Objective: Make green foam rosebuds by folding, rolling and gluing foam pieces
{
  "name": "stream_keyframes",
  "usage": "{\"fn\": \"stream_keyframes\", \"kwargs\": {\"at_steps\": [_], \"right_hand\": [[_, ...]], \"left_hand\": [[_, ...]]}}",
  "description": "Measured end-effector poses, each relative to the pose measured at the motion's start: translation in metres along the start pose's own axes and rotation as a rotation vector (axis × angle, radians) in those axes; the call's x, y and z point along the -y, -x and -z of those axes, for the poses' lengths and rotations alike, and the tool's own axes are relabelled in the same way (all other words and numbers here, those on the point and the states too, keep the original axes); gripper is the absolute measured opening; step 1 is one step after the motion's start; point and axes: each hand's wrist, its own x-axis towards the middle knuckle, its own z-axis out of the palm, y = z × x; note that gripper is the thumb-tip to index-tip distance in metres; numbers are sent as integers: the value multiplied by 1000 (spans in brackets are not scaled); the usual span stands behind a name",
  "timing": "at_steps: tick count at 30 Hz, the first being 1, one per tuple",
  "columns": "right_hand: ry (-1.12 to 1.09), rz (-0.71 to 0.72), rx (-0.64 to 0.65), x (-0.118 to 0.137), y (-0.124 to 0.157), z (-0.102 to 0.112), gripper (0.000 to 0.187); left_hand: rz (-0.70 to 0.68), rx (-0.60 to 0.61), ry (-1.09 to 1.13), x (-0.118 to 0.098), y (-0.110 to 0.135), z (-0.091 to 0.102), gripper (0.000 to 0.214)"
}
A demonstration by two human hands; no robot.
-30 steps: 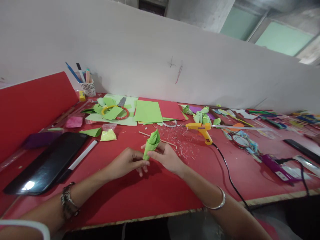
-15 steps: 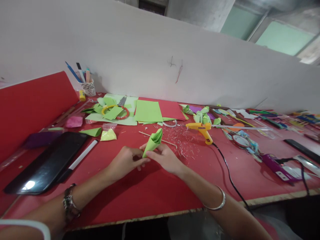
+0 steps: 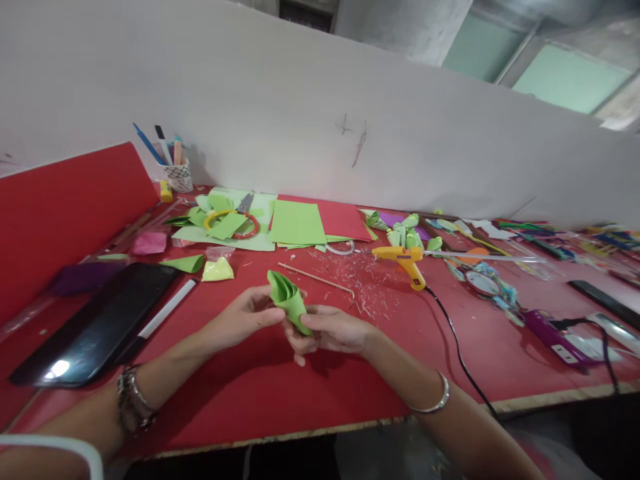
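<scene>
A rolled green paper cone (image 3: 290,300) is held between both hands above the red tabletop, its layered open end tilted up to the left. My left hand (image 3: 253,312) grips its upper part, thumb in front. Lower down, my right hand (image 3: 333,328) pinches the narrow end between thumb and fingers. Just behind the hands lies a thin wooden stick (image 3: 317,279) on the table. Another green paper cone (image 3: 185,263) rests to the left, beside a small bag of yellow material (image 3: 218,267).
A yellow glue gun (image 3: 407,260) lies to the right, its black cord running to the front edge. Scissors (image 3: 233,223) sit on green paper pieces at the back. A black phone-like slab (image 3: 95,327) and a marker (image 3: 165,312) are at left; a purple power strip (image 3: 557,337) is at right.
The paper cone has tipped from leaning right to leaning left and come slightly nearer. My left hand has shifted up to its wide end, my right hand down to its narrow end.
</scene>
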Motion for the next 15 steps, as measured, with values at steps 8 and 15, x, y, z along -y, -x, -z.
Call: {"fn": "stream_keyframes", "kwargs": {"at_steps": [8, 15], "right_hand": [[333, 50, -80, -1, -4, 1, 33], [499, 128, -158, -2, -6, -4, 27]], "left_hand": [[-82, -71, -45, -6, -1, -5, 32], [-203, -152, -179, -2, -1, -4, 19]]}}
